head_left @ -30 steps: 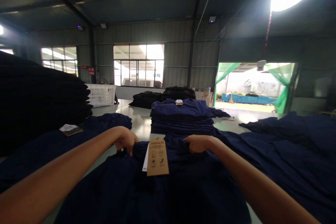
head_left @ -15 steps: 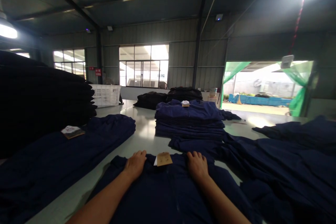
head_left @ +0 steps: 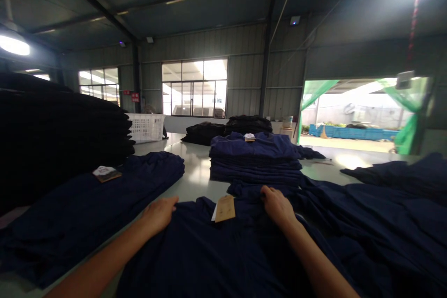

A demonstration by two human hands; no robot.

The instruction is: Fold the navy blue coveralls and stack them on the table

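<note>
A navy garment with a brown and white paper tag at its top edge spreads in front of me. My left hand pinches its upper left corner, fingers closed. At the upper right corner, my right hand is closed on the cloth. The top edge looks slightly lifted between both hands; the exact garment type is unclear. Just beyond lies a neat stack of folded navy garments, the top one bearing a tag. Another tagged navy garment lies to the left.
A tall pile of black garments rises at the left, beside a white plastic basket. Loose navy garments cover the right of the pale table. Black folded stacks stand at the far side.
My hands have moved farther apart and now grip the garment's corners, its top edge pulled wider and raised a little. The tag has tilted. The view has shifted slightly left.
</note>
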